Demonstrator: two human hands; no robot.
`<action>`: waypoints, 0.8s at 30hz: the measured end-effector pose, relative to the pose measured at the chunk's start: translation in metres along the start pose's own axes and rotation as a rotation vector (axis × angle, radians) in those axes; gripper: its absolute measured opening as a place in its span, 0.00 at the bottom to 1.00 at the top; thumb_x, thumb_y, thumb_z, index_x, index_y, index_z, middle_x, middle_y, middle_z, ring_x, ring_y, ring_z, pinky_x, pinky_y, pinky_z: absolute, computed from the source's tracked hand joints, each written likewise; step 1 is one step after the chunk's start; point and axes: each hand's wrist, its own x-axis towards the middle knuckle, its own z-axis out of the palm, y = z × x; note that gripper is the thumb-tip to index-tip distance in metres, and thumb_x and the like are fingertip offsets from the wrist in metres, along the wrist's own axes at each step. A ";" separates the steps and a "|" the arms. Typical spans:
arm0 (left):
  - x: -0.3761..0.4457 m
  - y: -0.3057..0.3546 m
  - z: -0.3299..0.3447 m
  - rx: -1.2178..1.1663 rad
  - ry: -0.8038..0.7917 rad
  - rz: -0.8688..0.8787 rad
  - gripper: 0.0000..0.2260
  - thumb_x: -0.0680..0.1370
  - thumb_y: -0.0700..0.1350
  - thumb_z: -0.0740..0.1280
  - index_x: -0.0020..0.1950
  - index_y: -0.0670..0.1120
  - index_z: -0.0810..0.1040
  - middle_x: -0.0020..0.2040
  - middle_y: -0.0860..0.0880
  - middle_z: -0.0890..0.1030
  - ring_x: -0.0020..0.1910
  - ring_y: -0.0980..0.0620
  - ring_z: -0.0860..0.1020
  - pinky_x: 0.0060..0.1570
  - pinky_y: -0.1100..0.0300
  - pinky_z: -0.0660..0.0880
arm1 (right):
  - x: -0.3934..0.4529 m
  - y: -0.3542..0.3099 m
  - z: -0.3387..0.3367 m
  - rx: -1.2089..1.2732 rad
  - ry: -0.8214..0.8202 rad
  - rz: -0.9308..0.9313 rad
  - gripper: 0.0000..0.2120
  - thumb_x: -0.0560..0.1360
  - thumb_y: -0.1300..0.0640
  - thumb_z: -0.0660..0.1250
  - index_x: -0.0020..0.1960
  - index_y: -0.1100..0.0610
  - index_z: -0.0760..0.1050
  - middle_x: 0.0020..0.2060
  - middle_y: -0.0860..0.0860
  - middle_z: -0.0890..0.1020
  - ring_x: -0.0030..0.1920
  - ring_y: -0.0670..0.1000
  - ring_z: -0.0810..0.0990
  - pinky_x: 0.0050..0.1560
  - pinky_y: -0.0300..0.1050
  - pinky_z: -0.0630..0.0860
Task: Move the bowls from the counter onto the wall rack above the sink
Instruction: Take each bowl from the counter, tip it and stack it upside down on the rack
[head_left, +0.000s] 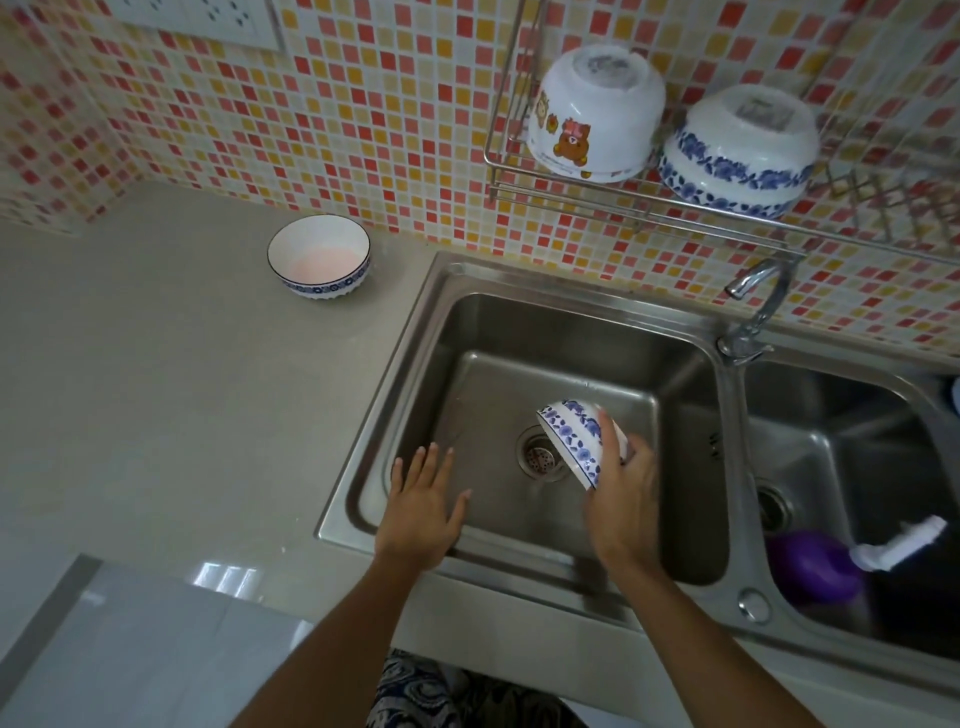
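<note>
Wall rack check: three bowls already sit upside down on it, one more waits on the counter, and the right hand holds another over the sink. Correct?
Not quite. The head view shows two bowls upside down on the wall rack: the bear-print bowl and a blue-flowered bowl. The counter bowl and the bowl in the right hand are as stated.

Both bare forearms reach forward: the left hand (422, 512) spread flat, palm down, fingers apart; the right hand (621, 499) curled, thumb raised, gripping.
</note>
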 end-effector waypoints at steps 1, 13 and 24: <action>0.000 0.000 0.001 -0.003 0.006 -0.001 0.34 0.75 0.64 0.39 0.77 0.49 0.49 0.78 0.46 0.52 0.77 0.49 0.46 0.74 0.50 0.39 | -0.002 0.000 0.001 -0.031 -0.012 -0.013 0.48 0.68 0.69 0.70 0.79 0.44 0.52 0.64 0.58 0.67 0.58 0.57 0.71 0.53 0.50 0.74; -0.001 -0.001 0.001 -0.037 0.009 -0.007 0.32 0.77 0.64 0.40 0.77 0.50 0.47 0.78 0.48 0.52 0.77 0.51 0.46 0.74 0.50 0.39 | 0.000 0.001 0.014 -0.084 -0.065 -0.205 0.50 0.66 0.70 0.72 0.78 0.45 0.53 0.65 0.58 0.65 0.58 0.56 0.71 0.44 0.49 0.79; -0.004 -0.002 -0.002 -0.100 -0.037 0.005 0.38 0.69 0.69 0.28 0.76 0.54 0.40 0.78 0.52 0.44 0.75 0.54 0.38 0.73 0.53 0.36 | 0.017 0.003 -0.037 1.429 -0.406 0.818 0.35 0.66 0.74 0.58 0.70 0.50 0.64 0.67 0.57 0.67 0.57 0.68 0.73 0.37 0.59 0.82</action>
